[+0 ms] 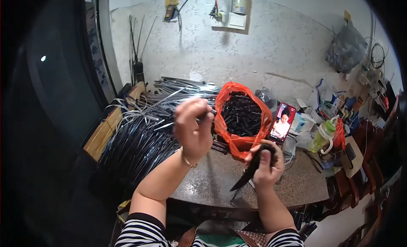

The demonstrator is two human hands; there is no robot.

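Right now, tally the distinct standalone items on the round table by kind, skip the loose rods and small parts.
Orange plastic bag of black parts: 1
Phone propped upright: 1
Green drink bottle: 1
Total: 3
The clutter at the table's right edge is too jumbled to count. The left hand and right hand each grip dark pieces.

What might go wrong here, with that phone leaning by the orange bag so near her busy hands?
The phone stands propped beside the orange bag; a sweep of the right hand, which grips a dark bundle, might topple it. The green bottle nearby could also tip. The raised left hand might snag the rods.
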